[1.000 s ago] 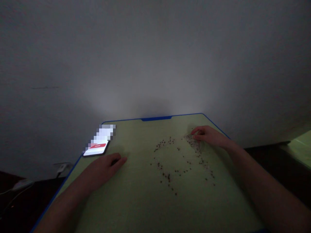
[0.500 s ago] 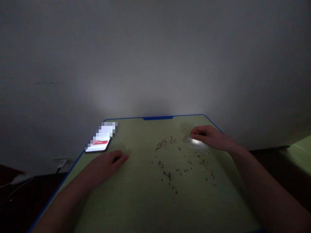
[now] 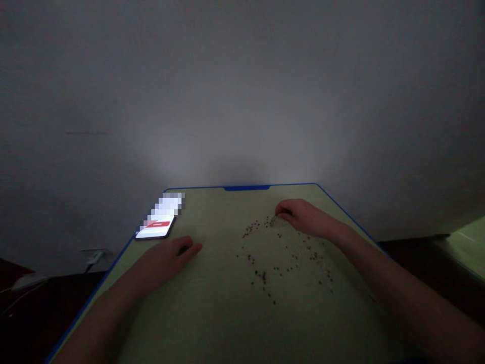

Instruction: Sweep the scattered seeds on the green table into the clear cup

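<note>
My right hand (image 3: 297, 215) is over the far right part of the table, its thumb and fingers pinched on a thin clear plastic bag (image 3: 275, 220). Most of that bag is hidden or hard to make out in the dim light. Below and beside the fingertips lie many small dark beads (image 3: 261, 275), scattered in a rough ring with some pale specks among them. On the left, my left hand (image 3: 176, 254) rests on the table with its fingers curled in and its thumb pointing right. Nothing shows in it.
A phone (image 3: 161, 217) with a bright screen lies at the table's left edge, just beyond my left hand. The pale green table (image 3: 212, 323) has a blue rim and stands against a grey wall. A white plug (image 3: 94, 257) with a cable is at lower left.
My right hand has moved left with the clear bag, from the right side of the beads to their upper edge. My left hand stays where it was.
</note>
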A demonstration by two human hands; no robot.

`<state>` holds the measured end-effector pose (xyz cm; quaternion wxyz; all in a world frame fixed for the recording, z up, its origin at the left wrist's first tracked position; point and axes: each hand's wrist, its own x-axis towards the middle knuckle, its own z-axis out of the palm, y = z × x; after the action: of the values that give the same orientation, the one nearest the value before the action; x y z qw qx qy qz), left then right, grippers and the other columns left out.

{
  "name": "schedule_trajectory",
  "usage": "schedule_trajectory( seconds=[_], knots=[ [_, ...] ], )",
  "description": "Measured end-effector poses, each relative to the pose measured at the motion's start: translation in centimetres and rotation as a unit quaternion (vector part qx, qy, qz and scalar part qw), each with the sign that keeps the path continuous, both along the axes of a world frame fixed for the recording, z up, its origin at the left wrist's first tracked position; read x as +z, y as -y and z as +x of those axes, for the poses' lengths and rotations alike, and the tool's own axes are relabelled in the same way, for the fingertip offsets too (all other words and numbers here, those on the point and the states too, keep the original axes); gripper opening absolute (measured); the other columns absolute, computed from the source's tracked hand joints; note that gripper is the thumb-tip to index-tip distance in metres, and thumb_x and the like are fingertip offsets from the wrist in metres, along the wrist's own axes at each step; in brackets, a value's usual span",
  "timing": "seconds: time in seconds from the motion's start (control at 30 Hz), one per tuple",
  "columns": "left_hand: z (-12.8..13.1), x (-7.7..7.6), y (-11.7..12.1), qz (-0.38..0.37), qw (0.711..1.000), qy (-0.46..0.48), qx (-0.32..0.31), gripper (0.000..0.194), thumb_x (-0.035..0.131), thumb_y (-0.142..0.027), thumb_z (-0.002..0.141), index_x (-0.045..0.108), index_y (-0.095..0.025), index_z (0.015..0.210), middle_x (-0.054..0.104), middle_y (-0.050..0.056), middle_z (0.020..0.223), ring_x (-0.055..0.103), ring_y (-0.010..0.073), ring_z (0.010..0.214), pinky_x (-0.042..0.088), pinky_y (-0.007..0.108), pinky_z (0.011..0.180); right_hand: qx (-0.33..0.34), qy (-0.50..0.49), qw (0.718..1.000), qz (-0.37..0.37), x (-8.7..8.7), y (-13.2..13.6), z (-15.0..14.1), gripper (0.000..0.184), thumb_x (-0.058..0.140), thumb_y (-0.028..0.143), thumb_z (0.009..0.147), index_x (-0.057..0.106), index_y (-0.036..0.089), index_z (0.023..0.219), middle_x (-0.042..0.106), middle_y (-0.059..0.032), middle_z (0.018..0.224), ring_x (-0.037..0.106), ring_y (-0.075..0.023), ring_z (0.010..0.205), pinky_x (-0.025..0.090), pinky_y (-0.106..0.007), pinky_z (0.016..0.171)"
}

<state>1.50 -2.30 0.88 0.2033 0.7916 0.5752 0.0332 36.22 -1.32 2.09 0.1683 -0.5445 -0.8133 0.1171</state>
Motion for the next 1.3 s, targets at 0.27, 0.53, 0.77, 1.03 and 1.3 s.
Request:
schedule_trajectory(
  seconds=[0.27, 0.53, 0.77, 1.03, 1.3],
  knots=[
    [0.0, 0.1, 0.1, -0.002, 1.000, -0.001, 0.000, 0.049, 0.031, -0.060, 0.082, 0.059, -0.020, 0.077, 0.063, 0.004, 0.075, 0.058, 0.0202, 0.069, 0.036, 0.030, 0.061, 0.034, -0.023, 0.997, -0.060, -1.4, -1.4, -0.6, 0.017, 0.052, 0.014, 0.082, 0.068, 0.016, 0.086, 0.069, -0.0063, 0.086, 0.060, -0.0165, 0.076, 0.044, -0.027, 0.069],
    [0.1, 0.2, 0.0, -0.005, 1.000, -0.009, -0.007, 0.051, 0.029, -0.062, 0.082, 0.058, -0.020, 0.074, 0.061, 0.004, 0.071, 0.057, 0.0206, 0.067, 0.037, 0.031, 0.060, 0.107, -0.072, 0.983, -0.129, -1.1, 5.3, -2.0, 0.018, 0.052, 0.021, 0.085, 0.069, 0.019, 0.088, 0.069, -0.0023, 0.084, 0.060, -0.0150, 0.075, 0.045, -0.026, 0.069],
    [0.2, 0.2, -0.1, -0.006, 1.000, -0.022, -0.006, 0.051, 0.029, -0.063, 0.082, 0.057, -0.021, 0.073, 0.061, 0.004, 0.070, 0.058, 0.0214, 0.067, 0.038, 0.032, 0.061, -0.018, -0.113, 0.989, -0.097, 0.7, 8.3, 0.8, 0.014, 0.050, 0.026, 0.086, 0.062, 0.020, 0.081, 0.063, -0.0016, 0.078, 0.055, -0.0156, 0.071, 0.042, -0.027, 0.063],
    [0.4, 0.4, 0.0, -0.013, 1.000, -0.009, -0.004, 0.051, 0.032, -0.063, 0.081, 0.060, -0.020, 0.080, 0.064, 0.005, 0.076, 0.058, 0.0222, 0.071, 0.039, 0.032, 0.063, -0.154, -0.168, 0.959, -0.170, -1.2, 15.7, 2.6, 0.023, 0.047, 0.043, 0.086, 0.057, 0.023, 0.091, 0.058, 0.0014, 0.062, 0.052, -0.0152, 0.053, 0.040, -0.026, 0.048],
    [0.4, 0.5, 0.1, -0.013, 1.000, -0.016, -0.005, 0.050, 0.031, -0.062, 0.082, 0.059, -0.020, 0.077, 0.063, 0.005, 0.073, 0.058, 0.0219, 0.069, 0.039, 0.032, 0.062, -0.260, -0.191, 0.939, -0.119, -3.6, 19.6, -0.7, 0.029, 0.044, 0.049, 0.084, 0.057, 0.024, 0.094, 0.064, 0.0003, 0.056, 0.057, -0.0187, 0.048, 0.042, -0.028, 0.043]
  ],
)
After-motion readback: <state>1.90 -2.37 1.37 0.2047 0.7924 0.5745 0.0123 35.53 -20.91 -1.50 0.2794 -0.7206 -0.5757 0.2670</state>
